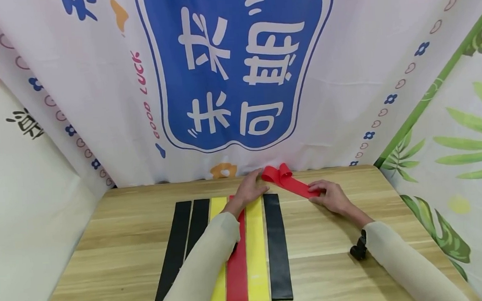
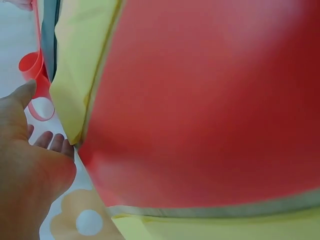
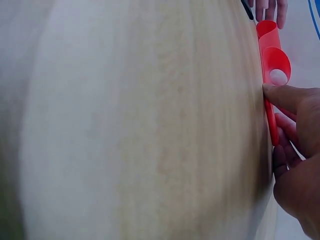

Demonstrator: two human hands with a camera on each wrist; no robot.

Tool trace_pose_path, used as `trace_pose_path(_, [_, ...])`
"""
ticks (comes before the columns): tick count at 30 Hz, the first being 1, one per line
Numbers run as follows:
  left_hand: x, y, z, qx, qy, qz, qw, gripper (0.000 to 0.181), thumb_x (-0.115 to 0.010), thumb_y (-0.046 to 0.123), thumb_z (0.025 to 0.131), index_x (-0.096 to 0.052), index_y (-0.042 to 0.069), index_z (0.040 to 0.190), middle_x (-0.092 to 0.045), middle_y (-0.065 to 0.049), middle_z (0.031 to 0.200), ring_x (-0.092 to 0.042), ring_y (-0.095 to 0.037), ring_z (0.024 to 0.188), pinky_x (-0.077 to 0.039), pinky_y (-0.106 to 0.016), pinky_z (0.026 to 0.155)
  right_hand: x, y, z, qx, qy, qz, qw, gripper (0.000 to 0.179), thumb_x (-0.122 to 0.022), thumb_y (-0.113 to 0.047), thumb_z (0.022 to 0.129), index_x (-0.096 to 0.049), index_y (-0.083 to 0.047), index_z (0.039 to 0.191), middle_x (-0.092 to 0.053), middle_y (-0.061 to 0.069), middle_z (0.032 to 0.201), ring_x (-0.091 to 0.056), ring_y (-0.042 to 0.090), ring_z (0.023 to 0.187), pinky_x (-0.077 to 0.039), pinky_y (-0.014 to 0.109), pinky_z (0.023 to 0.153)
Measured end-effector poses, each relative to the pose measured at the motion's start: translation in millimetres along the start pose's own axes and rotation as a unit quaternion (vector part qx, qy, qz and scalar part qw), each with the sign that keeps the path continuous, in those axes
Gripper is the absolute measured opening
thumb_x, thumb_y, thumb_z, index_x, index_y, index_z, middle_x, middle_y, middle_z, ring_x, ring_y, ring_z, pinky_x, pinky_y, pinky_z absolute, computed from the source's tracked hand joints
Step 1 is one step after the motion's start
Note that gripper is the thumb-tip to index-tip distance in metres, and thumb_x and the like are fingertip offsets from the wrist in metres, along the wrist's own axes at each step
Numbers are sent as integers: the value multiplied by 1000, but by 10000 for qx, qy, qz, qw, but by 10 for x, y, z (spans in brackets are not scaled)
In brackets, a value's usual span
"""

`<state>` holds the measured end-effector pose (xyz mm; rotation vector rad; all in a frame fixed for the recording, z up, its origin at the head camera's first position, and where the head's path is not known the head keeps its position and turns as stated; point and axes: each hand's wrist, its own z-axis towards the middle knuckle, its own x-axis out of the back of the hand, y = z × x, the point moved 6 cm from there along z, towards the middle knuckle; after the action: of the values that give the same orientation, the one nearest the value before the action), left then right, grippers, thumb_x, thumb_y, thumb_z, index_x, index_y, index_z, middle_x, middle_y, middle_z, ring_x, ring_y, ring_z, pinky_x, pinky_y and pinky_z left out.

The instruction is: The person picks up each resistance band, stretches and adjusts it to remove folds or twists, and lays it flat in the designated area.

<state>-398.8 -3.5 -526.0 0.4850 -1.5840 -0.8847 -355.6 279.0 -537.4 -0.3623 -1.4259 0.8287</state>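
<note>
A red resistance band point(image 1: 294, 186) lies slanted at the table's back edge, its left end curled up into loops. My right hand point(image 1: 332, 197) pinches its flat right end; in the right wrist view the thumb and fingers point(image 3: 297, 107) are around the band. Beside the curled end is my left hand point(image 1: 248, 190), fingers spread loosely. The left wrist view has that hand's thumb point(image 2: 24, 94) at the red loops; whether it touches them I cannot tell. Under the left forearm, side by side, lie a red band point(image 1: 236, 284), yellow bands point(image 1: 256, 255) and black bands point(image 1: 278, 249).
The wooden table point(image 1: 322, 265) backs onto a printed cloth point(image 1: 344, 70) with a blue panel. A leaf-patterned cloth point(image 1: 471, 122) hangs at the right. A black wrist device point(image 1: 359, 248) sits at the right cuff.
</note>
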Motion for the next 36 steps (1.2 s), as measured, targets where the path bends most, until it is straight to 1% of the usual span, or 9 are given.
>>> trace_pose_path(7, [-32,26,51,-66,-81,-410,9991,69,-72,12,101,-41,10,162,-48,-10,163,-42,-30,150,-34,-47,125,-10,-7,-13,0,58,-83,9999,24,-84,-7,91,-80,-4,115,-70,18,132,-61,42,128,-47,60,110])
trace_pose_path(10, [-59,34,73,-13,-174,-519,9985,71,-72,9,100,-41,13,163,-48,-8,162,-44,-30,148,-36,-47,124,-13,-30,-19,9,59,-68,10000,25,-84,-7,91,-80,-4,115,-71,18,131,-62,42,127,-48,60,109])
trace_pose_path(13, [-82,59,84,-29,-261,-607,9978,73,-72,6,98,-41,13,163,-49,-10,160,-46,-31,143,-39,-47,122,-19,-43,-30,-51,35,-51,10000,25,-84,-8,91,-80,-5,116,-71,18,131,-63,41,127,-48,59,109])
trace_pose_path(18, [-80,112,97,-246,-179,-550,9980,69,-72,0,96,-47,9,159,-54,-12,153,-49,-31,137,-43,-44,119,-17,-44,-44,-53,26,-36,10000,26,-84,-8,91,-80,-5,117,-71,18,132,-62,42,127,-48,60,110])
trace_pose_path(22, [-80,132,98,-290,-148,-449,9985,65,-74,0,96,-53,11,156,-59,-12,142,-50,-29,130,-49,-42,112,-6,-17,-51,14,59,-9,10000,25,-84,-7,91,-80,-6,115,-71,17,131,-63,41,127,-49,59,109])
trace_pose_path(27, [-82,159,87,-414,-137,-319,9985,61,-75,2,97,-56,9,154,-61,-13,137,-49,-30,126,-51,-42,106,2,14,-55,61,53,57,10000,23,-84,-7,91,-81,-7,114,-72,16,131,-63,40,126,-50,58,108])
trace_pose_path(29, [-77,164,78,-400,-93,-346,9986,58,-75,2,97,-58,9,152,-61,-14,135,-48,-31,126,-52,-42,104,8,16,-62,111,34,72,9999,23,-84,-7,91,-81,-7,114,-72,16,130,-63,40,126,-50,58,108])
trace_pose_path(32, [-64,166,60,-329,-14,-394,9987,56,-75,2,97,-60,8,150,-58,-16,136,-48,-32,128,-54,-43,103,20,14,-75,181,3,109,9998,22,-85,-7,90,-81,-7,112,-73,15,129,-64,39,125,-50,56,107])
trace_pose_path(36, [-56,171,51,-390,21,-415,9984,58,-75,1,96,-56,2,151,-53,-20,147,-48,-35,134,-53,-47,108,26,17,-84,246,-64,92,9996,22,-85,-7,90,-82,-8,112,-73,13,129,-65,37,126,-50,55,107])
